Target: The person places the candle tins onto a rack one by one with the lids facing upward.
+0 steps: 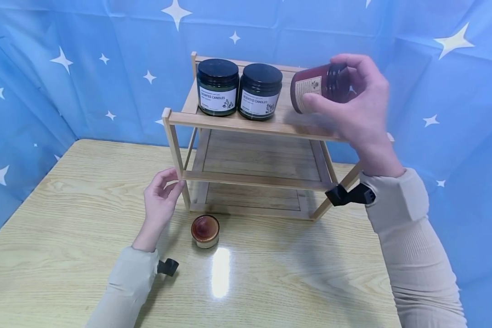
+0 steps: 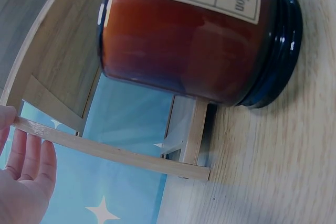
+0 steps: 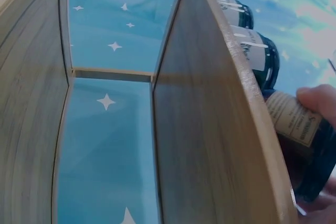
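In the head view my right hand (image 1: pixel 362 102) grips a dark red candle jar (image 1: pixel 311 86), tipped on its side above the right part of the top shelf, black lid toward the palm. Two upright dark green candle jars with black lids, one (image 1: pixel 218 93) at the left and another (image 1: pixel 260 98) beside it, stand on that shelf. My left hand (image 1: pixel 161 193) holds the front left leg (image 2: pixel 105 150) of the wooden rack (image 1: pixel 250 182) between thumb and fingers. On the table near this hand an amber candle jar (image 1: pixel 205 230) sits upside down; its dark lid (image 2: pixel 281 45) faces the tabletop.
The rack has three levels, with bare wooden boards on the middle shelf (image 1: pixel 258 152) and the bottom shelf (image 1: pixel 252 197). A blue curtain (image 1: pixel 119 68) with white stars hangs right behind it. The light wood table (image 1: pixel 65 237) spreads in front and to the left.
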### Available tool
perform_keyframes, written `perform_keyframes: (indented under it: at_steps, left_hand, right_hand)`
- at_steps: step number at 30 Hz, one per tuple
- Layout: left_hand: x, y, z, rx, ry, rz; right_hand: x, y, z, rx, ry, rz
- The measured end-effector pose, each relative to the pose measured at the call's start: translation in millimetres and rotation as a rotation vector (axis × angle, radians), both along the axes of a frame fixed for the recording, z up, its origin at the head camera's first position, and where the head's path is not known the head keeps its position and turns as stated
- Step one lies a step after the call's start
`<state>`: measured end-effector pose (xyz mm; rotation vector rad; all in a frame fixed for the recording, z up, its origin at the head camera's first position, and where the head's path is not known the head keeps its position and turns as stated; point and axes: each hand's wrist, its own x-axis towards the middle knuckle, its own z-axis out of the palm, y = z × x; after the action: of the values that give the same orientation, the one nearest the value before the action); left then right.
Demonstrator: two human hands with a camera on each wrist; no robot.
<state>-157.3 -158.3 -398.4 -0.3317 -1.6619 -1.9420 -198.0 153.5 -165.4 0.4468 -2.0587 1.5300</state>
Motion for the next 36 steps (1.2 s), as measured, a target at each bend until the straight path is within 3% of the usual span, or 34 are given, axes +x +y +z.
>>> perform_keyframes:
  at_steps: [6,12,19,36]
  left_hand:
    - [-0.1,-0.1,-0.2,0.004,0.004,0.000]
    - [0.9,-0.2,0.2,0.001,0.000,0.007]
    - [1.7,0.7,1.1,0.006,-0.004,0.008]
    - [0.5,0.8,0.5,-0.004,0.009,0.006]
  right_hand:
    - [-0.7,1.0,0.3,0.063,-0.009,-0.048]
    - [-0.7,1.5,0.8,0.126,-0.015,-0.003]
    - [-1.3,0.6,0.0,0.216,-0.042,-0.009]
    - [0.3,-6.3,6.1,0.275,-0.138,0.078]
